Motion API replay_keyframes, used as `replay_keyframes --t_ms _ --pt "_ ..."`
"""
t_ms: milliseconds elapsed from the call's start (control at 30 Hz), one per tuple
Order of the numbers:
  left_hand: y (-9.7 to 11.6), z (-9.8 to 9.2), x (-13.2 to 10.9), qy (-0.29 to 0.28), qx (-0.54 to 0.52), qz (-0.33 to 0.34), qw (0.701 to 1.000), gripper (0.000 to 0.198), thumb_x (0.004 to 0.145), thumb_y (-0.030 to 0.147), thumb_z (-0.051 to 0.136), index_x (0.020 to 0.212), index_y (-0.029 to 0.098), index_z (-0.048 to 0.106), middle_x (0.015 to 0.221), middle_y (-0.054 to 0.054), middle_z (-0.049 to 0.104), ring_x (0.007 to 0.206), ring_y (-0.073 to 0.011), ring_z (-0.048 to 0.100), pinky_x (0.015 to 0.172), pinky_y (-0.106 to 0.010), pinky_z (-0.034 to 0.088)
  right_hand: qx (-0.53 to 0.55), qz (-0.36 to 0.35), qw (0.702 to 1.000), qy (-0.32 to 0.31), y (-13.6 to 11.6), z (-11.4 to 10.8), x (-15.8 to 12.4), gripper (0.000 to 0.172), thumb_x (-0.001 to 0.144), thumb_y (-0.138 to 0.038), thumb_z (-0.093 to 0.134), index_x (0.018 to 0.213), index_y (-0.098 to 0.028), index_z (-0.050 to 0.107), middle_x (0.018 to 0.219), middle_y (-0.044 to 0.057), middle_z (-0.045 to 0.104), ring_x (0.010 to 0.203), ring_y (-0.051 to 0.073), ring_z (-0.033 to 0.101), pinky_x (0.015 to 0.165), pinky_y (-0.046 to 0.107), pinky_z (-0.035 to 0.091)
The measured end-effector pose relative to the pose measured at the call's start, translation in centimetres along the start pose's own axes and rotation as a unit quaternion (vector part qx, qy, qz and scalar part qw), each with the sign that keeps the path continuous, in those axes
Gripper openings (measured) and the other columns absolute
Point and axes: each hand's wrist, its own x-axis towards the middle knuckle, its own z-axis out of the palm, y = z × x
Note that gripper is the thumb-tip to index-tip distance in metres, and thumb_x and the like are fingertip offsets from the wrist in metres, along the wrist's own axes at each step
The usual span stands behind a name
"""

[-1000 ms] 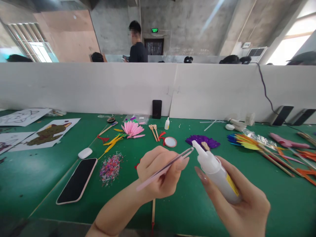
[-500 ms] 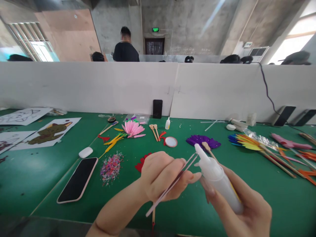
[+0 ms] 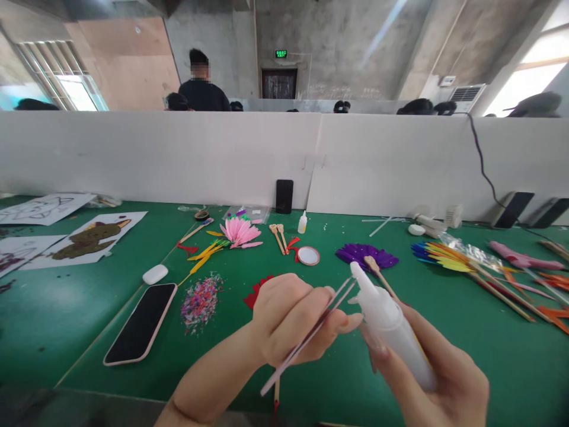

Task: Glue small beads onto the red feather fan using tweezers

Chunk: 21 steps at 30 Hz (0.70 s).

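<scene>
My left hand (image 3: 297,320) is closed round pink tweezers (image 3: 291,362), whose tips reach the nozzle of a white glue bottle. That glue bottle (image 3: 395,326) is gripped in my right hand (image 3: 444,367), its nozzle tilted up and to the left. Partly hidden behind my left hand lies a red feather fan (image 3: 254,293), with its stick showing below. Beyond the bottle is a purple fan (image 3: 364,255) with a wooden handle. Left of my left hand lies a pile of colourful small pieces (image 3: 200,302).
A phone (image 3: 141,323) and a white case (image 3: 155,274) lie at left. Farther back are a pink fan (image 3: 240,231), a round white dish (image 3: 308,255) and a small bottle (image 3: 303,222). Rainbow feathers (image 3: 444,258) lie at right. A person (image 3: 202,89) stands beyond the white partition (image 3: 155,157).
The person beyond the partition has moved left. Both my hands, the tweezers and the bottle have hardly moved.
</scene>
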Motion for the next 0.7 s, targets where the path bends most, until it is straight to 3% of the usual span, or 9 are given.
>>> replay_keyframes --t_ms 233,700 --pt "-0.05 -0.14 -0.10 0.004 0.016 0.018 1.000 0.018 0.092 0.017 0.044 0.077 0.018 0.054 0.055 0.004 0.061 0.048 -0.0099 0.056 0.045 -0.025 0.047 0.004 -0.012 1.000 0.011 0.33 -0.02 -0.32 0.027 0.074 -0.050 0.067 0.089 -0.028 0.069 0.051 -0.006 0.052 0.039 0.007 0.040 0.036 0.020 0.031" --pt "-0.35 -0.24 -0.38 0.009 0.003 -0.027 1.000 0.014 0.089 0.019 0.047 0.079 0.015 0.054 0.058 0.002 0.062 0.048 -0.0102 0.056 0.046 -0.024 0.047 0.006 0.000 1.000 0.006 0.30 -0.08 -0.43 0.029 0.071 -0.049 0.070 0.085 -0.024 0.071 0.047 -0.004 0.055 0.035 0.008 0.039 0.033 0.022 0.031"
